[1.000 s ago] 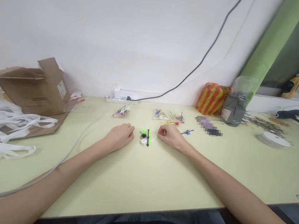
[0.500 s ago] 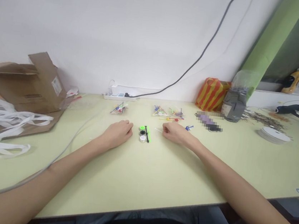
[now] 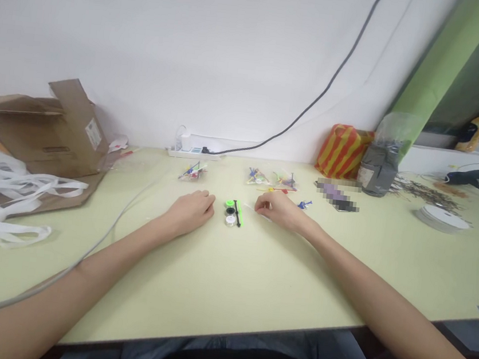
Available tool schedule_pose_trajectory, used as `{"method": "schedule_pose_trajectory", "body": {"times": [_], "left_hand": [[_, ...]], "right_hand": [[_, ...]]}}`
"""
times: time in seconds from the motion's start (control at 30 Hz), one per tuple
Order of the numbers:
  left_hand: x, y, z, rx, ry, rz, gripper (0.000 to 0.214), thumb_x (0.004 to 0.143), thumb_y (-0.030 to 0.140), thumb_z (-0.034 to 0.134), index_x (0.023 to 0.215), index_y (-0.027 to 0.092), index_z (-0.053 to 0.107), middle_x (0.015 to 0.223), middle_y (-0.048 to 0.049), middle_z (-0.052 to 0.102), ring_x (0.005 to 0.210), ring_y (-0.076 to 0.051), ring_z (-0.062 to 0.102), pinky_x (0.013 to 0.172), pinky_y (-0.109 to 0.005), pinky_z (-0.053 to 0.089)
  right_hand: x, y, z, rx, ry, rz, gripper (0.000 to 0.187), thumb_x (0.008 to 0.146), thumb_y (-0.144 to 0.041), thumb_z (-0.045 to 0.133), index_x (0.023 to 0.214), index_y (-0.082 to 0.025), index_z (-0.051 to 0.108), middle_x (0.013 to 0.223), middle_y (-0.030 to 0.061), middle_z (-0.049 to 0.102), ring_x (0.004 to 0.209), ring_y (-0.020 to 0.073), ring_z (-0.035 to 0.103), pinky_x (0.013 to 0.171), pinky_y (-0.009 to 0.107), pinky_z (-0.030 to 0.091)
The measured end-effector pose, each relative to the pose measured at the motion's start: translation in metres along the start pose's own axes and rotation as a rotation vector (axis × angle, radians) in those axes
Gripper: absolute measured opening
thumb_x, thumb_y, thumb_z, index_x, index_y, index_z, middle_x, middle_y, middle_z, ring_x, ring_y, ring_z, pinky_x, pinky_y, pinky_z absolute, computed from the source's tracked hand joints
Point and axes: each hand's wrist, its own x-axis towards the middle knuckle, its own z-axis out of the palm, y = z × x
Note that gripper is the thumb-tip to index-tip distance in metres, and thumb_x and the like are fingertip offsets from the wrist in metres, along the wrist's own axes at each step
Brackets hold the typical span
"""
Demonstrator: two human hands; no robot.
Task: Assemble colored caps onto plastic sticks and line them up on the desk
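Observation:
My left hand (image 3: 192, 211) rests palm down on the table with its fingers curled in; whatever may be under them is hidden. Just to its right stand three small spools in a column: a green one (image 3: 230, 203), a black one (image 3: 230, 211) and a white one (image 3: 230, 220). Alongside them lie a black stick (image 3: 237, 214) and a bright green stick (image 3: 242, 214). My right hand (image 3: 279, 208) is closed in a loose pinch, thumb and forefinger at a thin white stick (image 3: 248, 206) that shows on both sides of the fingertips.
Clear bags of coloured plastic parts (image 3: 193, 171) lie toward the wall, with a blue part (image 3: 304, 205) beyond my right wrist. A cardboard box (image 3: 36, 139) and white straps (image 3: 4, 193) fill the left. A striped bag (image 3: 340, 150) and a white reel (image 3: 443, 218) are right.
My right hand has shifted slightly left and its fingers have loosened from a tighter fist; more of the white stick shows below them. My left hand stays put. The view has moved slightly.

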Motion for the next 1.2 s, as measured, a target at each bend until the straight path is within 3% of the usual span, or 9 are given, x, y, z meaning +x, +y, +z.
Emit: {"method": "schedule_pose_trajectory", "body": {"times": [0.4, 0.8, 1.2], "left_hand": [[-0.001, 0.002, -0.003, -0.036, 0.006, -0.011, 0.023, 0.096, 0.026, 0.038, 0.081, 0.020, 0.054, 0.089, -0.0081, 0.061, 0.082, -0.022, 0.059, 0.066, -0.034, 0.040], [-0.001, 0.003, -0.004, 0.008, -0.005, -0.010, 0.026, 0.097, 0.028, 0.034, 0.083, 0.020, 0.055, 0.090, -0.0089, 0.061, 0.083, -0.022, 0.059, 0.069, -0.035, 0.042], [0.000, 0.001, -0.002, -0.015, -0.002, -0.004, 0.025, 0.096, 0.028, 0.035, 0.085, 0.020, 0.056, 0.090, -0.0092, 0.061, 0.085, -0.024, 0.060, 0.069, -0.035, 0.043]], "right_hand": [[0.007, 0.023, 0.008, 0.067, 0.045, 0.075, 0.007, 0.080, -0.011, 0.064, 0.080, -0.013, 0.071, 0.074, 0.0032, 0.067, 0.068, 0.0136, 0.055, 0.064, 0.024, 0.039], [0.014, 0.005, 0.035, 0.219, 0.172, -0.028, 0.005, 0.082, -0.015, 0.068, 0.081, -0.013, 0.072, 0.082, 0.0046, 0.071, 0.071, 0.0131, 0.057, 0.068, 0.025, 0.043], [0.016, 0.004, 0.041, 0.228, 0.201, -0.043, 0.006, 0.083, -0.019, 0.070, 0.082, -0.014, 0.073, 0.079, 0.0037, 0.069, 0.071, 0.0134, 0.056, 0.067, 0.025, 0.042]]}}
